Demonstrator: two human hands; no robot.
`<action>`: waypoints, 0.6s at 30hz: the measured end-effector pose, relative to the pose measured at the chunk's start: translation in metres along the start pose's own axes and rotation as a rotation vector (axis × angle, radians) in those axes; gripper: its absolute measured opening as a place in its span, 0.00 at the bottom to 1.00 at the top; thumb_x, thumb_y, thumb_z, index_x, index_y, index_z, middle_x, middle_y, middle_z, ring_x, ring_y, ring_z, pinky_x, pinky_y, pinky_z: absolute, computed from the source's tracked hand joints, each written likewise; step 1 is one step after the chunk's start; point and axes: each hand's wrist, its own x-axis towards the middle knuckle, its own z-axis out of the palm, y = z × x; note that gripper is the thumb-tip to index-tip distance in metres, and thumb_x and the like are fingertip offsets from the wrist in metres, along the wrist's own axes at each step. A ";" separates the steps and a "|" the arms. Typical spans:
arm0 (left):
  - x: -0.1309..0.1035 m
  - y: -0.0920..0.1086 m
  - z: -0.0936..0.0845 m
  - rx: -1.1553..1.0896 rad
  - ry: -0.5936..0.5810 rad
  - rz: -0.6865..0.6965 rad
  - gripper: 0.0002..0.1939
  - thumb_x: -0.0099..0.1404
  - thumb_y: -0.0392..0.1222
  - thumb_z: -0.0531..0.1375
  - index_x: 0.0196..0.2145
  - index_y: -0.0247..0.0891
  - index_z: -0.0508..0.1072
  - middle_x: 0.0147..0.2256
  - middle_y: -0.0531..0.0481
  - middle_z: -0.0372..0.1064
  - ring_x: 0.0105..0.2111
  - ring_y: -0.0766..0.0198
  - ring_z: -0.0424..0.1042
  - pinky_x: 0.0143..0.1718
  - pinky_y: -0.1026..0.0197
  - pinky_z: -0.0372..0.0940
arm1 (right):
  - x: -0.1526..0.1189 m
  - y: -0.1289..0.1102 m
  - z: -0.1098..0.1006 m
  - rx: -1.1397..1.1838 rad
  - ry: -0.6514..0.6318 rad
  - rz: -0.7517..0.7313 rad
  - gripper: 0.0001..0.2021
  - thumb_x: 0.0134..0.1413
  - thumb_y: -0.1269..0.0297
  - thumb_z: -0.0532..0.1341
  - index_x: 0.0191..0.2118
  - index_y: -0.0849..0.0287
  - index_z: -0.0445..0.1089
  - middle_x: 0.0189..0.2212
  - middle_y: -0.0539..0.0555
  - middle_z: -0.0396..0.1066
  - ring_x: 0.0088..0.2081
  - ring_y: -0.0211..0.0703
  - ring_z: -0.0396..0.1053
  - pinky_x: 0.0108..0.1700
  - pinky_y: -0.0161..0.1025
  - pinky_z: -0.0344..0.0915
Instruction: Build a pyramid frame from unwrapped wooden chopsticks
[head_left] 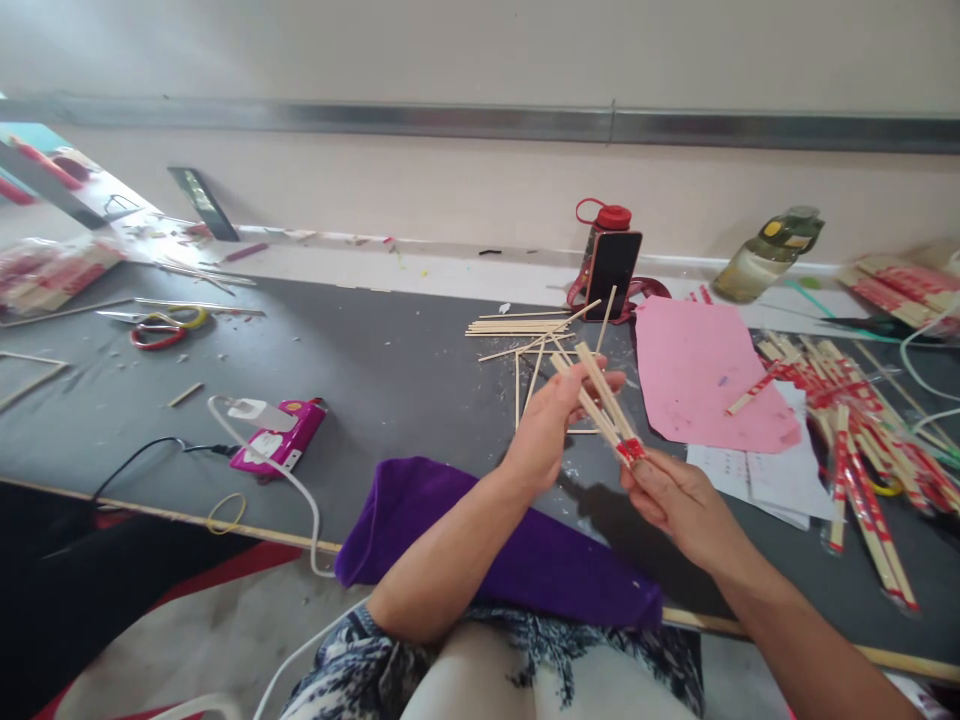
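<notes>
In front of me my right hand (pixel 671 500) pinches pairs of wooden chopsticks (pixel 611 405) at their lower end, where red wrapping shows. My left hand (pixel 547 425) is closed around their upper part, its thumb lying along them and its fingertips partly behind. The chopsticks slant up to the left and spread slightly at the top. Just beyond my hands, thin wooden sticks form an angular frame (pixel 517 390), partly hidden by my left hand. Behind it lies a small pile of loose thin sticks (pixel 510 327).
A phone (pixel 613 275) leans on a red-capped bottle (pixel 615 214). Pink paper (pixel 701 375) and many wrapped chopsticks (pixel 862 430) lie right. Purple cloth (pixel 420 500) covers the front edge. Leftward are a magenta power bank (pixel 281 440) with cables and scissors (pixel 161 325).
</notes>
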 end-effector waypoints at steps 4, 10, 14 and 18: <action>0.000 0.009 -0.005 -0.007 0.006 0.011 0.19 0.64 0.54 0.54 0.40 0.38 0.76 0.39 0.44 0.76 0.45 0.57 0.73 0.49 0.56 0.63 | 0.002 -0.005 0.007 -0.033 -0.091 0.008 0.20 0.61 0.47 0.51 0.31 0.60 0.64 0.17 0.43 0.48 0.18 0.30 0.46 0.20 0.31 0.41; 0.002 0.017 -0.012 -0.030 0.062 0.087 0.17 0.64 0.53 0.55 0.28 0.36 0.70 0.30 0.47 0.76 0.36 0.59 0.75 0.43 0.58 0.66 | 0.003 -0.005 0.021 -0.027 -0.129 0.012 0.19 0.62 0.48 0.50 0.32 0.60 0.63 0.16 0.42 0.47 0.18 0.30 0.45 0.20 0.31 0.41; 0.014 0.044 -0.029 -0.208 0.234 0.164 0.17 0.66 0.51 0.53 0.26 0.37 0.65 0.24 0.52 0.72 0.32 0.63 0.75 0.41 0.57 0.68 | -0.008 0.002 0.020 -0.083 -0.141 0.074 0.20 0.62 0.48 0.49 0.29 0.59 0.62 0.18 0.44 0.50 0.20 0.30 0.47 0.21 0.31 0.43; 0.030 0.083 -0.051 -0.354 0.425 0.260 0.17 0.69 0.48 0.49 0.25 0.37 0.63 0.21 0.55 0.67 0.26 0.69 0.72 0.40 0.59 0.69 | -0.026 0.007 0.004 -0.132 -0.073 0.161 0.20 0.61 0.47 0.50 0.27 0.59 0.61 0.20 0.45 0.50 0.21 0.31 0.48 0.22 0.31 0.44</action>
